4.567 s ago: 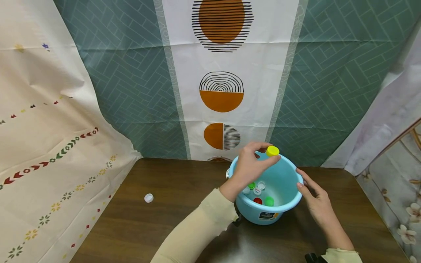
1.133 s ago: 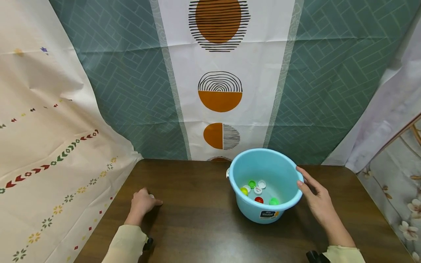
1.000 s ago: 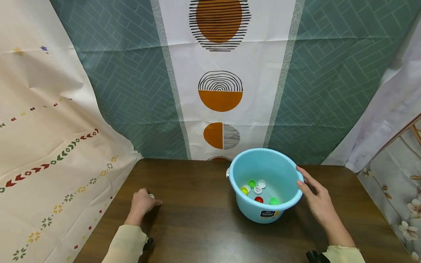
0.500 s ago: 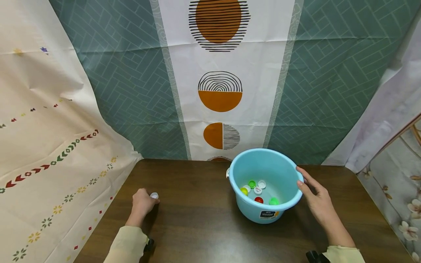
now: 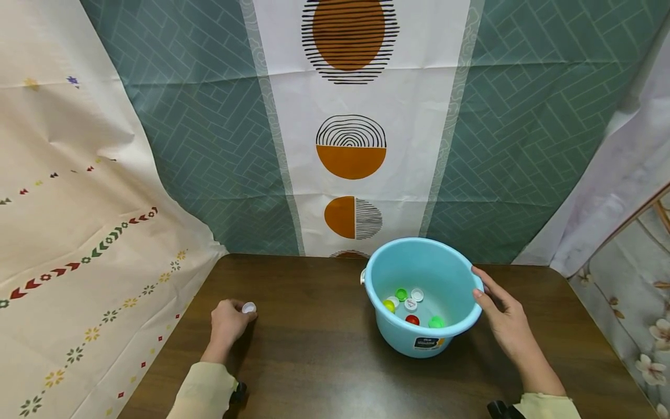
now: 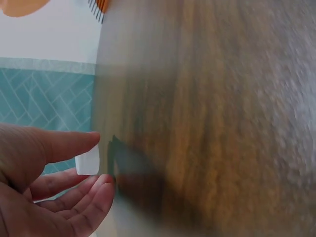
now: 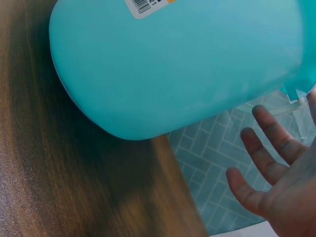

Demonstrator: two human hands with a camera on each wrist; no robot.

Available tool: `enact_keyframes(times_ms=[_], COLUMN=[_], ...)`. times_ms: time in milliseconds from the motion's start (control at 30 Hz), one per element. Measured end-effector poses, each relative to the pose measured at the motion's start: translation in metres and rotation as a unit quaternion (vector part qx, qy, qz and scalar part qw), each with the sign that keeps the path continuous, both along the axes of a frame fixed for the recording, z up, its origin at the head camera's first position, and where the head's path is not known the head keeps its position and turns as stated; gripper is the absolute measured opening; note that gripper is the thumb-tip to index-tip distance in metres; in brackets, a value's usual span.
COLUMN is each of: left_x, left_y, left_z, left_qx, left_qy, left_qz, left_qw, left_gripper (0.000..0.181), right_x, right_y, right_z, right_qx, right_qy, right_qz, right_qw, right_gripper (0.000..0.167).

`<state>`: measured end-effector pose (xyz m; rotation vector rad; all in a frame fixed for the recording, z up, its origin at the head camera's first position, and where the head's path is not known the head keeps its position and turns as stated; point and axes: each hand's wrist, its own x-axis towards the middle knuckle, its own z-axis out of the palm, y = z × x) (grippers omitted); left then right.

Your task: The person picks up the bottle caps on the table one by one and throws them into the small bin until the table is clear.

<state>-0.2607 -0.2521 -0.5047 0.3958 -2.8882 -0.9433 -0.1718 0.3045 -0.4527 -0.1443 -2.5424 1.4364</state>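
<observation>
In the head view my left hand (image 5: 227, 323) pinches a white bottle cap (image 5: 249, 307) at the left of the table. The left wrist view shows the cap (image 6: 88, 162) between thumb and fingers, raised off the wood. My right hand (image 5: 506, 323) holds the right rim of a light blue bucket (image 5: 389, 330) with thumb and index finger; its other fingers (image 7: 242, 190) hang loose beside the wall. Inside the bucket lie several bottle caps, among them a red cap (image 5: 412, 320), a yellow cap (image 5: 389, 305) and a green cap (image 5: 436, 322).
The brown wooden table (image 5: 309, 349) ends at a patterned green and white cloth (image 5: 350, 221) behind it. A cream cloth (image 5: 104, 262) hangs along the left side, and a floral cloth (image 5: 628, 331) along the right. A white handle joint (image 5: 362, 276) sticks out at the bucket's left.
The yellow cap went from the left hand into the bucket. The left hand moved left to the white cap, took hold of it and lifted it slightly. The right hand stayed at the rim.
</observation>
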Motion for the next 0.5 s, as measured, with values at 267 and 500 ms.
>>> enact_keyframes(times_ms=[267, 500], left_x=[-0.004, -0.006], left_y=[0.015, 0.032], left_z=[0.010, 0.020], left_qx=[0.025, 0.037], left_qy=[0.055, 0.104], left_qz=[0.002, -0.004], left_qw=[0.9982, 0.9939], left_gripper=[0.035, 0.035], right_x=[0.000, 0.000], right_y=[0.000, 0.000], right_z=[0.001, 0.001], right_qx=[0.003, 0.006], right_qy=[0.001, 0.002], right_qz=[-0.002, -0.001], right_qw=[1.0000, 1.0000], right_gripper=[0.046, 0.046])
